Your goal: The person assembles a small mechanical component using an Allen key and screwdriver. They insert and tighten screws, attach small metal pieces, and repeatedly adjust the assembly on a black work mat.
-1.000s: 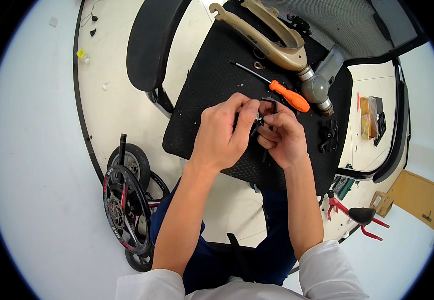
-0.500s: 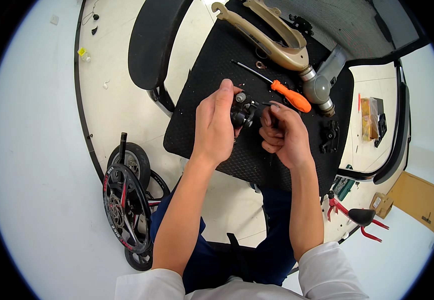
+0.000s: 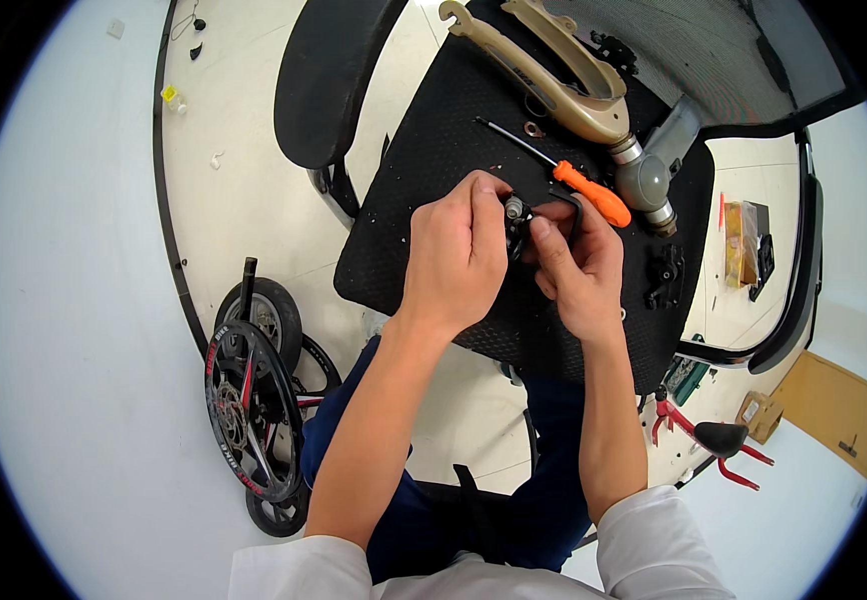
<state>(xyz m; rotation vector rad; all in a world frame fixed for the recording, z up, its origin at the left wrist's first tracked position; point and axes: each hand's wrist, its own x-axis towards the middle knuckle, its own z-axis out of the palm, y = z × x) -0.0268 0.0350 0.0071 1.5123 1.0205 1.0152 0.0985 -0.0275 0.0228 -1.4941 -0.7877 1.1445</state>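
My left hand (image 3: 457, 255) is closed around a small black and silver bicycle brake caliper (image 3: 516, 212), most of which its fingers hide. Close against it on the right, my right hand (image 3: 584, 270) is closed with a black L-shaped hex key (image 3: 577, 212) among its fingers. The fingertips of that hand reach the caliper's side; whether the key sits in a bolt cannot be seen. Both hands are above a black chair seat (image 3: 404, 235). Just beyond them lies a screwdriver (image 3: 596, 192) with an orange handle.
A tan suspension fork (image 3: 524, 65) with a grey joint (image 3: 644, 182) lies across the seat's far side. Another black mechanical part (image 3: 665, 275) rests at right. The chair's armrest (image 3: 329, 85) rises at left. Wheels with a chainring (image 3: 244, 420) stand on the floor at lower left.
Both hands have come together, the right one now touching the caliper. My left hand has moved right and turned, covering more of it. The hex key now points up from the right fingers.
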